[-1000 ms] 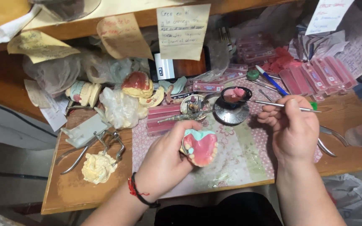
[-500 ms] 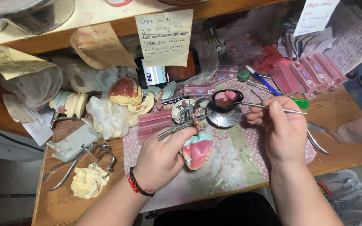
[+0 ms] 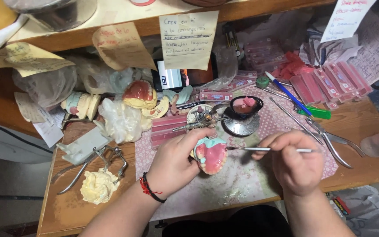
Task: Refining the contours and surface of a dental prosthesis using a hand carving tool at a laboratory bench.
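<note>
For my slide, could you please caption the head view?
Left hand holds a pink denture model; right hand applies a thin metal tool.

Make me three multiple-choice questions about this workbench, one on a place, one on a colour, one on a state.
1. Where does the small black bowl sit?
A. beyond the hands on the pink mat
B. on the floor
C. on the top shelf

2. What colour is the band on the left wrist?
A. blue and white
B. red and black
C. yellow

3. What is the left hand doing?
A. lying flat and empty
B. gripping pliers
C. holding a denture model

Answers: 1 A, it stands on a round metal base past the hands. 2 B, the cord is red and black. 3 C, the fingers wrap the pink model while the right hand brings a thin metal tool to it.
</note>
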